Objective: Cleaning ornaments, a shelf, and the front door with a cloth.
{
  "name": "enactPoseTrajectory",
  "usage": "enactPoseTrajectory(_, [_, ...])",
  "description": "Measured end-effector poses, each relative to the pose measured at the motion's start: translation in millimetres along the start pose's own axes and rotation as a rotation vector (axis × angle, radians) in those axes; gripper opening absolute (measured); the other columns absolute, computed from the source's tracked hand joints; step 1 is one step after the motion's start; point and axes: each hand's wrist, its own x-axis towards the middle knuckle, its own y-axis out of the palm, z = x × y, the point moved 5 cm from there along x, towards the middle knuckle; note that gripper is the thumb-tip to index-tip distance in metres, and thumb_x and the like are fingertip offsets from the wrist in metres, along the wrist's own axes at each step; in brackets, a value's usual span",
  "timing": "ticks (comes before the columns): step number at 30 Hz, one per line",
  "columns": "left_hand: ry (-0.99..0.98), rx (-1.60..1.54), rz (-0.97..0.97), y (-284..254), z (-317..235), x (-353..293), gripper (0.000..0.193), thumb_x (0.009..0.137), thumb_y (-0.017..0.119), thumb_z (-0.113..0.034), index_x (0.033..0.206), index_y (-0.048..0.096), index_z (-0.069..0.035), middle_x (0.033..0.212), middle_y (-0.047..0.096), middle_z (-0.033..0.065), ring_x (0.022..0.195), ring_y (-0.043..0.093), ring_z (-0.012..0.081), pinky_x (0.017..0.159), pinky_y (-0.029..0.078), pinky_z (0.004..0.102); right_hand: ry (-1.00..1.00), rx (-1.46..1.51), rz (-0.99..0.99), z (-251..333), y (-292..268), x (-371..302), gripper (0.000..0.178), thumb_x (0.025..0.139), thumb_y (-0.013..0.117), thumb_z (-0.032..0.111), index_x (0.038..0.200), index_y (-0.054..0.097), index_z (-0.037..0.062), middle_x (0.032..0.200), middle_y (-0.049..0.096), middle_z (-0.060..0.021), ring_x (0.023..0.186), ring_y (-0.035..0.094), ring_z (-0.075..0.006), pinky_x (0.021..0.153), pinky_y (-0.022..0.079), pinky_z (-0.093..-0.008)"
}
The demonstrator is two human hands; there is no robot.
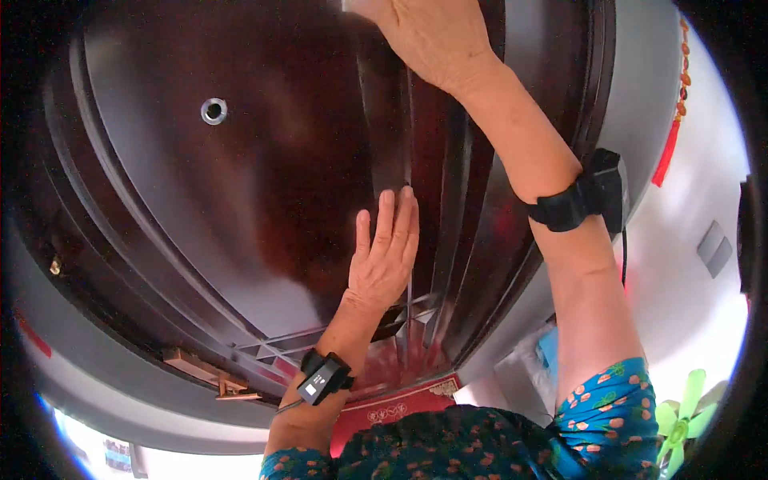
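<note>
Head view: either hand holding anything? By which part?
Left hand: nothing held, open at the dark door. Right hand: can't tell; frame cuts it off beside a pale thing.

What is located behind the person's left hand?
Around the left hand, a glossy dark brown door shows. The patch directly covered by the hand cannot be seen, nor can I tell whether the hand touches it.
</note>
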Motion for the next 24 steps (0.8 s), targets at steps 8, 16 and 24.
enactPoseTrajectory(8, [0.015, -0.399, -0.333, -7, 4, -2, 0.041, 0.082, 0.05, -0.001, 0.123, 0.047, 0.005, 0.133, 0.044, 0.0221, 0.128, 0.039, 0.0396, 0.106, 0.027, 0.0569, 0.033, -0.007, 0.192, 20, -15, -61, 0.062, 0.071, 0.071, 0.017, 0.126, 0.047, -0.0002, 0.128, 0.045, -0.0188, 0.125, 0.041, -0.033, 0.103, 0.034, -0.0419])
enactPoseTrajectory(16, [0.014, -0.533, -0.428, -13, 10, -5, 0.035, 0.094, 0.044, -0.011, 0.123, 0.042, 0.008, 0.13, 0.044, 0.0284, 0.121, 0.043, 0.0461, 0.102, 0.032, 0.0584, 0.111, 0.04, 0.371, 73, -10, -190, 0.045, 0.077, 0.058, 0.021, 0.121, 0.055, 0.0096, 0.121, 0.054, -0.005, 0.117, 0.048, -0.0195, 0.106, 0.029, -0.0462])
enactPoseTrajectory(24, [-0.004, -0.538, -0.377, -11, 14, -8, 0.04, 0.094, 0.045, -0.015, 0.129, 0.04, 0.004, 0.135, 0.042, 0.0243, 0.126, 0.041, 0.0423, 0.105, 0.028, 0.0573, -0.035, 0.141, 0.881, 144, -29, -303, 0.041, 0.084, 0.046, 0.021, 0.123, 0.054, 0.0104, 0.119, 0.056, -0.0036, 0.116, 0.05, -0.0178, 0.107, 0.029, -0.0426])
